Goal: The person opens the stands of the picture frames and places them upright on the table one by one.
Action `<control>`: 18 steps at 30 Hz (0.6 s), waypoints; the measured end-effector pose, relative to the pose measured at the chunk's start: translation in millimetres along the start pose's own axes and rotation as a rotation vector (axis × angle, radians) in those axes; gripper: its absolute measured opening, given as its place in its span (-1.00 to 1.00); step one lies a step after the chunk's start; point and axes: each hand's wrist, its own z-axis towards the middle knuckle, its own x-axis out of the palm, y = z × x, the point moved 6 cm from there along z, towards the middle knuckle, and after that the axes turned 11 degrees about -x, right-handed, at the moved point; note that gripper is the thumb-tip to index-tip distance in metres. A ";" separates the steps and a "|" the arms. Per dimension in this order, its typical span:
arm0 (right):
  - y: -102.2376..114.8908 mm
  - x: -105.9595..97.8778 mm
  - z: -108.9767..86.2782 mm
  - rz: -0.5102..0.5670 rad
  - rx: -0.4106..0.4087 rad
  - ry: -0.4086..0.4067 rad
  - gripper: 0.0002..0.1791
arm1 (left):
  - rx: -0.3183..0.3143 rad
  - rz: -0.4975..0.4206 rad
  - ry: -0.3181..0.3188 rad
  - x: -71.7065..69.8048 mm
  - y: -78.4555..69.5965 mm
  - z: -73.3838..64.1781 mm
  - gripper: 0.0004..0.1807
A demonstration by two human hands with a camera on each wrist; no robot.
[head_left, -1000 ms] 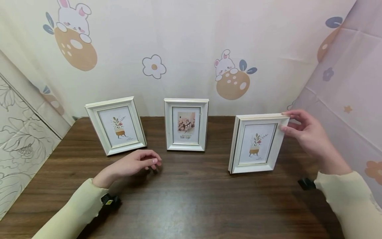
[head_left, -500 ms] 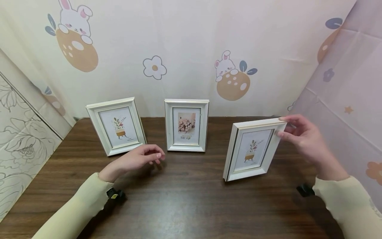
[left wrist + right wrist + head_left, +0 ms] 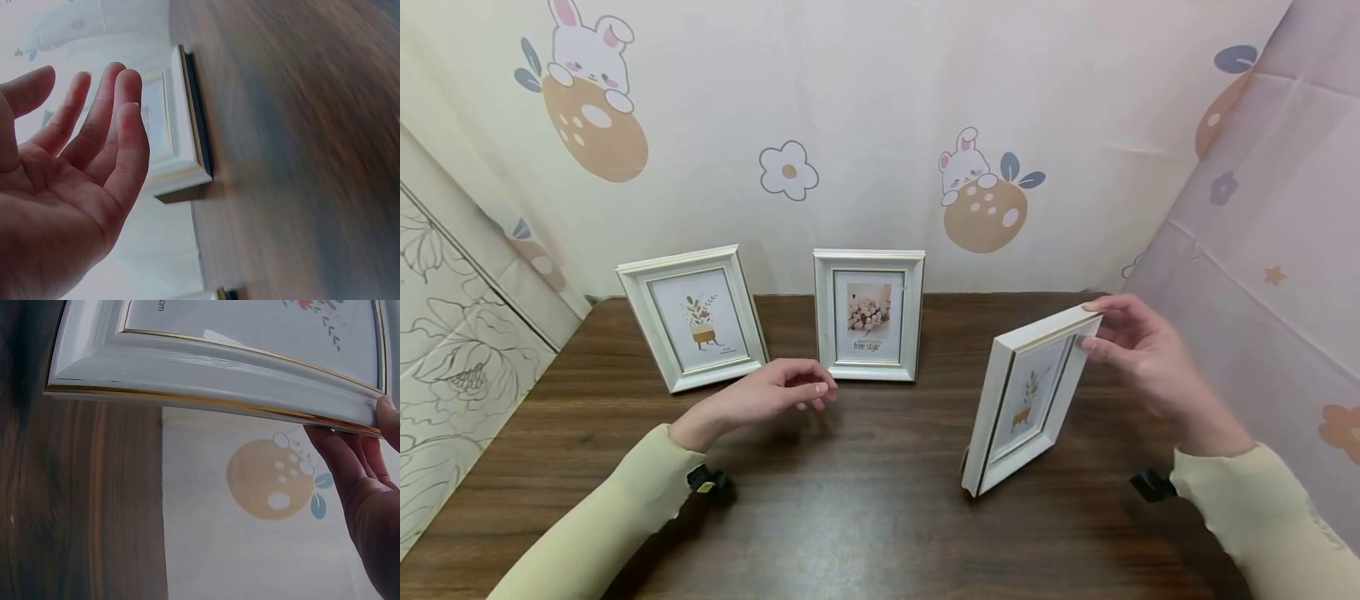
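My right hand pinches the upper right corner of a white picture frame, thumb on the front and fingers behind. This frame is turned at an angle, so its left side edge faces me, and its picture shows a plant in a brown pot. In the right wrist view the frame's gold-lined border fills the top. My left hand hovers over the table with fingers loosely bent, holding nothing. It is just in front of a second picture frame and a middle picture frame with a flower photo.
A dark wood table lies under everything. Behind it hangs a pale curtain printed with rabbits and flowers, and another printed cloth borders the right side. The left and middle picture frames stand upright near the back edge.
My right hand has turned the right picture frame, bringing its left edge toward me, and moved slightly left and down. My left hand has drifted a little to the right.
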 end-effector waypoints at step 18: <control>-4.4 40.7 11.7 0.613 -0.140 0.274 -0.51 | 0.115 0.039 0.158 65.8 -39.3 25.6 -0.78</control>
